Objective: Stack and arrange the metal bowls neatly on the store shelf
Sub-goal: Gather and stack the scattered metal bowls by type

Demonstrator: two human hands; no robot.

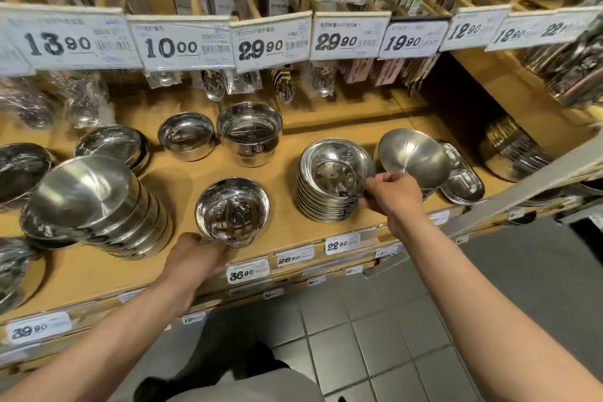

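A shiny footed metal bowl [232,210] stands near the front edge of the wooden shelf [182,173], and my left hand [192,258] grips its near rim. My right hand [393,194] pinches the near rim of the top bowl of a stack of shallow metal bowls [329,186] at centre right. A brushed bowl [414,157] leans tilted just right of that stack. A leaning stack of brushed bowls [94,206] sits at the left. Two deep bowls [186,135] [249,132] stand further back.
Metal trays [463,179] lie at the right of the shelf. More bowls [114,143] and a dark one [19,170] sit at far left. Packaged spoons hang behind price cards [182,42]. Price tags [248,272] line the front edge; tiled floor lies below.
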